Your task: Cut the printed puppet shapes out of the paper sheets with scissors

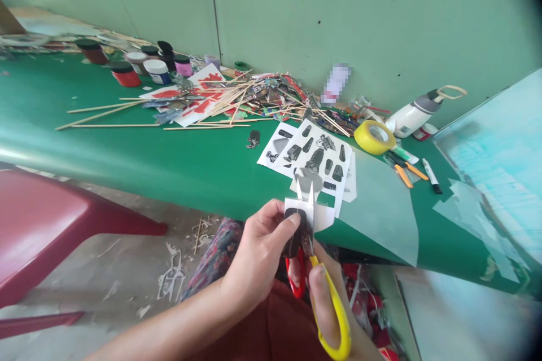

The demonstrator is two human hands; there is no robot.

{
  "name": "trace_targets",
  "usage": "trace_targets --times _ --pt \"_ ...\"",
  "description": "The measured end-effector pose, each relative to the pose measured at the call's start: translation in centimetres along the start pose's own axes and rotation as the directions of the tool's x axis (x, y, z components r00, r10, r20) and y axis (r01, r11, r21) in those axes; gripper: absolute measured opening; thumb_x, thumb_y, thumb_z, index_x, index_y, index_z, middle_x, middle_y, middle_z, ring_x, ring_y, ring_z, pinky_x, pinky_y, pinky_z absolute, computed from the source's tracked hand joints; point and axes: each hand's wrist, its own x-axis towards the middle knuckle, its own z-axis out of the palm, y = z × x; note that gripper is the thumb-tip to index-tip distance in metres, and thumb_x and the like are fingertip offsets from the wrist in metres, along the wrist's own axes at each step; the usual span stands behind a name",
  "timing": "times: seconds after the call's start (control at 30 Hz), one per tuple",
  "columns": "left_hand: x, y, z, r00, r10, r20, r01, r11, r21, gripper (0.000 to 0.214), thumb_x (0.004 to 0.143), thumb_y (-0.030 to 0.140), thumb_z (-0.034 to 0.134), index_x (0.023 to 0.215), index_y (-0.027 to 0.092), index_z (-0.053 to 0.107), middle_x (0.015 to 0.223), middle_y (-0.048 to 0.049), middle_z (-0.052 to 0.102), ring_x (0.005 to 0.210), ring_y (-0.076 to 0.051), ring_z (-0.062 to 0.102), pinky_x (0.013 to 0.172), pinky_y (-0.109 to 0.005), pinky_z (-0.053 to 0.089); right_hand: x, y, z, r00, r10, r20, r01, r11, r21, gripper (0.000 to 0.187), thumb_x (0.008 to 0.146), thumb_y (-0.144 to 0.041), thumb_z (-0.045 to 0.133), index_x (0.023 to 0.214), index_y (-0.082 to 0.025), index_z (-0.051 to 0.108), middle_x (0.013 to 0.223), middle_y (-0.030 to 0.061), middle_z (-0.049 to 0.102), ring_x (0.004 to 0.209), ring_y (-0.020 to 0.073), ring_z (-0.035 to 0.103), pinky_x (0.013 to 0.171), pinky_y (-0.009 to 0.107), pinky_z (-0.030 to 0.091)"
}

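Between thumb and fingers, my left hand (265,251) pinches a piece of white paper (323,215) with a black printed shape (291,240) on it. My right hand (324,293) has its thumb and fingers through the handles of the scissors (341,318), one yellow and one red. The scissor blades are parted and point away from me, beside the paper. Just beyond the tips lie printed sheets (347,155) with several black and grey shapes. A small cut-out dark figure (253,139) rests on the green table (203,163) left of the sheets.
Wooden sticks (228,98) and cut scraps pile along the wall. Paint jars (126,74) stand at the back left. Yellow tape (375,137), orange-handled pliers (404,172), a tube (432,176) and a white bottle (412,115) sit at right. A red chair (63,225) is at left.
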Motion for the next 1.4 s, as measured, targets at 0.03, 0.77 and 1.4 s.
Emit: trace_targets --times 0.03,0.77,1.4 --pt "0.0 0.1 0.0 1.0 0.004 -0.007 -0.004 1.0 0.014 0.014 0.087 0.027 0.067 0.078 0.019 0.061 0.073 0.002 0.063 0.055 -0.008 0.056 0.054 -0.02 0.045 0.0 0.1 0.0 1.0 0.015 -0.001 -0.015 1.0 0.005 0.052 0.096 -0.067 0.033 0.092 -0.02 0.056 0.073 0.0003 0.048 0.059 0.015 0.044 0.053 0.029 0.036" --pt "0.9 1.6 -0.9 0.995 -0.088 0.044 0.077 0.973 0.216 0.019 0.085 0.031 0.065 0.077 0.018 0.053 0.065 0.0007 0.065 0.051 -0.011 0.056 0.053 -0.024 0.043 -0.4 -0.2 -1.1 0.998 0.017 0.052 -0.006 0.98 -0.199 0.047 0.099 -0.062 0.033 0.108 -0.022 0.056 0.081 0.0042 0.057 0.069 0.0198 0.055 0.062 0.029 0.047" --pt "0.8 1.5 -0.5 0.995 -0.087 0.051 0.077 0.983 0.169 0.02 0.084 0.028 0.067 0.072 0.018 0.054 0.063 0.0005 0.064 0.054 -0.011 0.058 0.056 -0.023 0.045 -0.6 0.0 -1.2 0.997 0.061 0.052 -0.049 0.979 -0.197 0.055 0.099 -0.063 0.024 0.106 -0.019 0.057 0.075 0.0046 0.058 0.065 0.0199 0.053 0.064 0.032 0.042"
